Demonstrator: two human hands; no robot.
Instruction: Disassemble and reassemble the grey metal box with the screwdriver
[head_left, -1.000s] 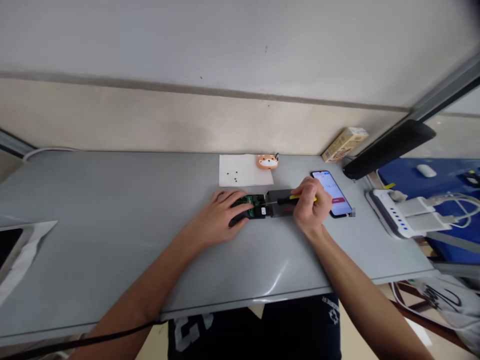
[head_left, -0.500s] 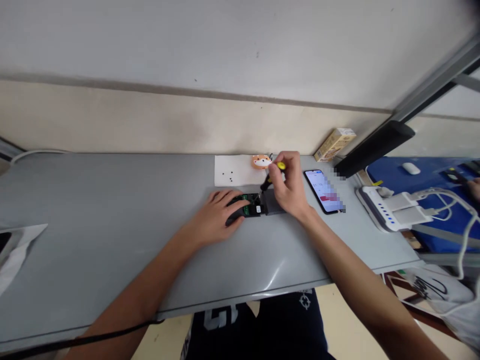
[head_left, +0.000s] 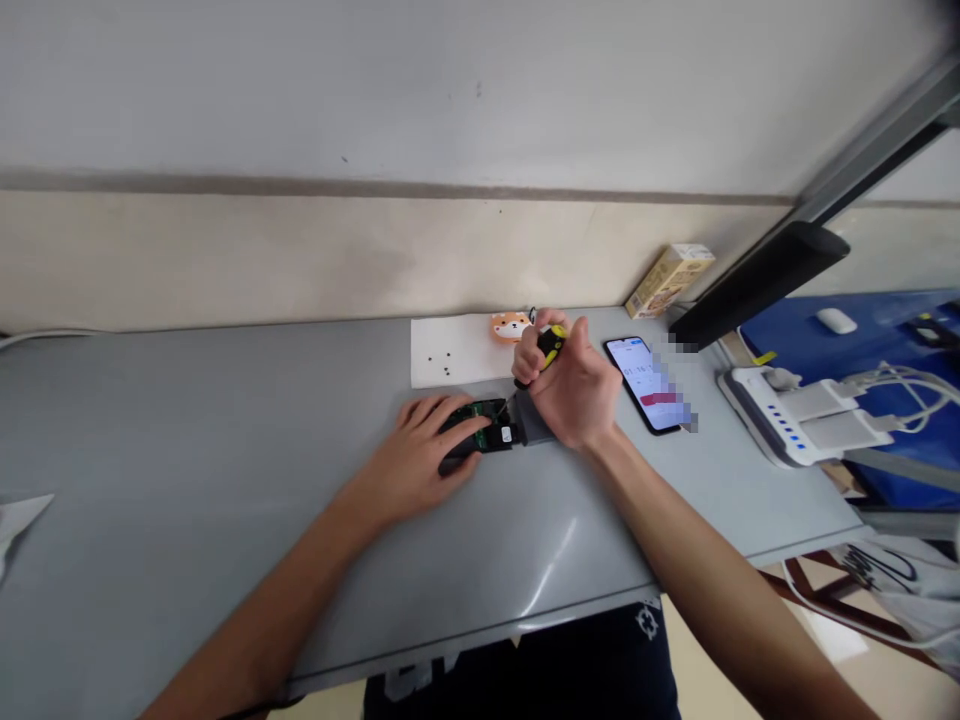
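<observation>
The right hand (head_left: 574, 388) grips a black-and-yellow screwdriver (head_left: 552, 344) whose slant, seating unclear, risks skidding on an opened oblong black device (head_left: 495, 437), left hand (head_left: 418, 450) spread over its left.

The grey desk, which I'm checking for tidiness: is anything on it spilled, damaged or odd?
Nothing looks spilled or damaged. The black device under the left hand lies open, green circuitry exposed; the screwdriver in the right hand likely explains that. Tiny dark pieces lie on white paper.

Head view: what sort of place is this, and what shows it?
Probably an indoor workspace: a smooth grey desktop, a black-and-yellow screwdriver and a black oblong device with exposed green circuitry.
</observation>
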